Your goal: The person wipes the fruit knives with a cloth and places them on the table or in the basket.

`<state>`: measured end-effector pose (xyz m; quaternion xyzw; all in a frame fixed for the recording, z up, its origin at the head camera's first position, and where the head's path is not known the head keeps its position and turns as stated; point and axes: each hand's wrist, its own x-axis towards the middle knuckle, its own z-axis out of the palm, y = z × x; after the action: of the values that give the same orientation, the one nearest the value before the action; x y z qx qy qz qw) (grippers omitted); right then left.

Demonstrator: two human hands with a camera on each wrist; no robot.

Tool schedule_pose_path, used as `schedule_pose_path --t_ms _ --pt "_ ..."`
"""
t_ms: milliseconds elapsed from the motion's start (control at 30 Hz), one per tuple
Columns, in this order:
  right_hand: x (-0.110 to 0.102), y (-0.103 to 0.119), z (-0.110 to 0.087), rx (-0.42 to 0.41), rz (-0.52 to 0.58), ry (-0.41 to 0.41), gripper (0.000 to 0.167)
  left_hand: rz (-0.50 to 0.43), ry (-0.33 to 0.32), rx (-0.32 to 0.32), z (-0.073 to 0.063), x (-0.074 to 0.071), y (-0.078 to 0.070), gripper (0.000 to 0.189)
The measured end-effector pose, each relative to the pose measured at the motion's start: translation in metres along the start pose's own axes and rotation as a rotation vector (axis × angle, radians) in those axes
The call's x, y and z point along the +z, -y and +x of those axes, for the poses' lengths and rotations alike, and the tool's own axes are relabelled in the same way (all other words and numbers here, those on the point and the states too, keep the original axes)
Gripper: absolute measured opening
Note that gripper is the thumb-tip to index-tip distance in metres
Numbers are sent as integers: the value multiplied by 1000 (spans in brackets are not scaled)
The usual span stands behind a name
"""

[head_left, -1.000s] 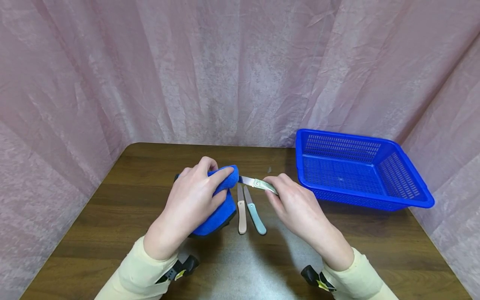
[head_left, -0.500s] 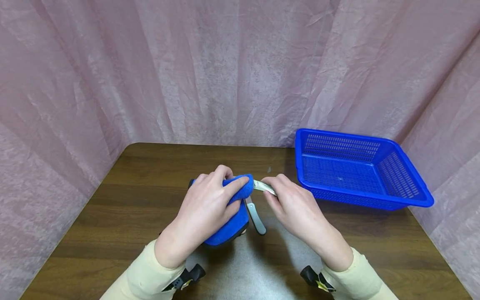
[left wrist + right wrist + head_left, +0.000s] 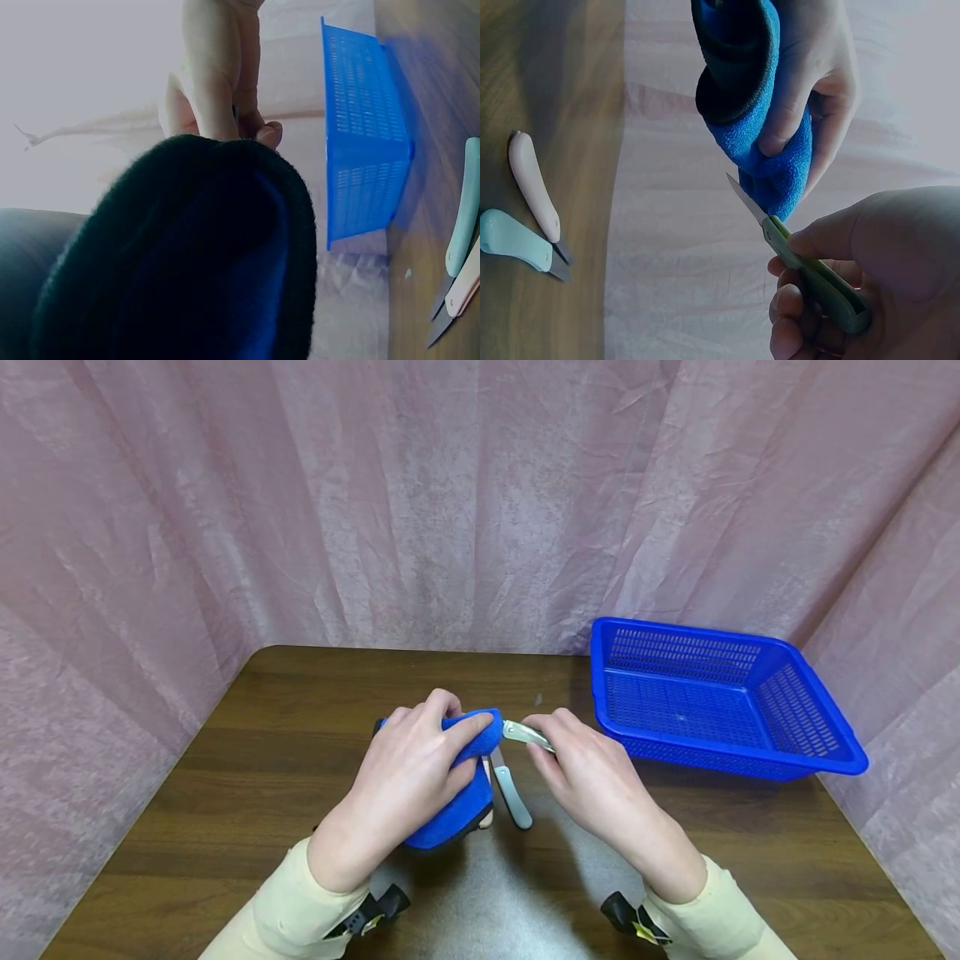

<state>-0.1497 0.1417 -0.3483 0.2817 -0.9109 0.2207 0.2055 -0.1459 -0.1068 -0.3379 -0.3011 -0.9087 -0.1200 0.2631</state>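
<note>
your right hand (image 3: 588,768) has its grip clamped round the handle of the green knife (image 3: 821,292), thumb along one side and fingers curled under the other, so the blade points away from your palm and toward the cloth; that hold probably suits steadying the knife while leaving its metal bare. your left hand (image 3: 412,760) has its grip clamped too, pinching the blue cloth (image 3: 450,818) between thumb and fingers, folded thick near the handle, likely to put padding between your skin and the edge

so the green knife sits between your two hands, held up off the surface (image 3: 225,810). in the head view the cloth hides its blade; in the right wrist view the bare blade and tip show along the cloth's near side, so it does not look wrapped all round, and you cannot tell how firmly the two press together

the knife with the pale blue handle (image 3: 512,797) and the one with the pinkish handle (image 3: 536,184) lie close together on the surface, blades away from you, which seems a safe way to leave handles within reach. the blue basket (image 3: 720,752) stands to your right, well apart from the cloth, perhaps there to leave your working space free
</note>
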Motion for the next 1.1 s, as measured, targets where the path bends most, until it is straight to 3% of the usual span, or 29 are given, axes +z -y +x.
schedule_pose_path --t_ms 1100 --pt "-2 -2 1 12 1 -15 21 18 45 -84 -1 -7 15 47"
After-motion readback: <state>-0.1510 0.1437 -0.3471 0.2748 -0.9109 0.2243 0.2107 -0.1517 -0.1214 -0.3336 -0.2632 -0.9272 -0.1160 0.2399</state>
